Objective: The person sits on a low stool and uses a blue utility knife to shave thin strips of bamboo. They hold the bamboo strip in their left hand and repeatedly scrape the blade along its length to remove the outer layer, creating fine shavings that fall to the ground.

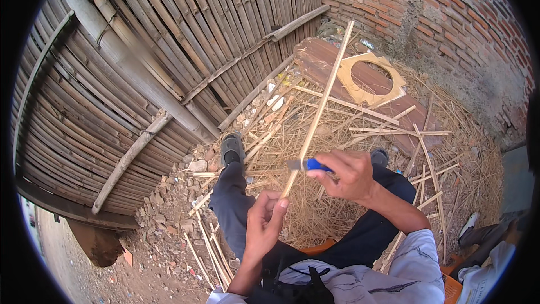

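Note:
My left hand is closed round the near end of a long pale bamboo strip, its thumb pressed along the top. The strip slants up and away to the far right, over the straw. In my right hand is a knife with a blue handle, gripped with the fingers wrapped over it. Its short, broad metal blade lies across the strip, a little beyond my left hand. How deep the edge sits in the strip cannot be seen.
Straw-like shavings cover the ground between my legs. Loose bamboo strips lie on both sides. Beyond are a brown board and a cardboard piece with a round hole. A bamboo fence and brick wall close off the back. Another person's leg shows at right.

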Tool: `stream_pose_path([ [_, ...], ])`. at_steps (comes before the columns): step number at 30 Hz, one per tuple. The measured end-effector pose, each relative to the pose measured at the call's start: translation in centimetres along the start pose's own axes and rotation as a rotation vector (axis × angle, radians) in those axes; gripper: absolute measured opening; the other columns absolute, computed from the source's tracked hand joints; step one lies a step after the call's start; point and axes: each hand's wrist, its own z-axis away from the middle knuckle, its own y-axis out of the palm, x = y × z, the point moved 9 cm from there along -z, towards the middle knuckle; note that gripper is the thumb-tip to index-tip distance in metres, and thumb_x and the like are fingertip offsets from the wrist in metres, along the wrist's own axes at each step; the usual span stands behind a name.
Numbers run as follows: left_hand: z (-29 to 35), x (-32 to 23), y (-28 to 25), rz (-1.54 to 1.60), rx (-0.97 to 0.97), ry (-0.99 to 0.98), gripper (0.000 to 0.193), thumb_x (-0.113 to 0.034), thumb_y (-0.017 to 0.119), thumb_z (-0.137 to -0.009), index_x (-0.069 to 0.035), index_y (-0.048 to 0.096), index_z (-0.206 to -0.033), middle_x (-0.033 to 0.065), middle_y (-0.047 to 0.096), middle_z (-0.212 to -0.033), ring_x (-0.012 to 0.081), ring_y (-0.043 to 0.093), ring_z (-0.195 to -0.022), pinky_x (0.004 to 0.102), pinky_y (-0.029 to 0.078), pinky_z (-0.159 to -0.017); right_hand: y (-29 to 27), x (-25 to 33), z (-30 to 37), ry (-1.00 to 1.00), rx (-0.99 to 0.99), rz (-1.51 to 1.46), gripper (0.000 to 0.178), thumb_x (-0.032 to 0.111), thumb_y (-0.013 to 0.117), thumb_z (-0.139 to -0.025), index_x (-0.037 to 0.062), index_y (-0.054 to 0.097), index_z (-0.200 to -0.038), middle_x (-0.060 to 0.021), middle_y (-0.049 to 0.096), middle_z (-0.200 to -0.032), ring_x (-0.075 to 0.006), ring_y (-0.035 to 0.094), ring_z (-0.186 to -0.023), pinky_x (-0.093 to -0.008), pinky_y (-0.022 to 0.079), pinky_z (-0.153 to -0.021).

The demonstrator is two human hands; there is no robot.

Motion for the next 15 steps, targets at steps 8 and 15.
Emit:
stream_pose_path([
  [8,3.2,2.4,-2.7,-0.036,-0.008,-0.111,0.013,-0.013,0.065,-0.112,-0.001,0.063,-0.117,-0.0055,0.059,-0.073,-0.0006,0.044,-0.057,0.0202,0.031,-0.05,-1.6,-5.9,-1.7,0.161,-0.11,0.043,0.028,0.032,0.081,-0.098,0.0038,0.079,-0.101,-0.0098,0.078,-0.081,-0.022,0.074,-0.063,-0.0329,0.055,-0.054],
  [15,6.8,4.6,-6.1,-0.06,0.052,-0.232,0.014,-0.014,0.065,-0.112,-0.001,0.063,-0.116,-0.0053,0.057,-0.072,-0.0001,0.043,-0.055,0.0206,0.03,-0.049,-7.2,-17.2,-2.0,0.545,-0.285,0.144,0.034,0.034,0.074,-0.105,0.0012,0.079,-0.111,-0.0069,0.067,-0.068,-0.0153,0.059,-0.056,-0.0328,0.044,-0.054],
])
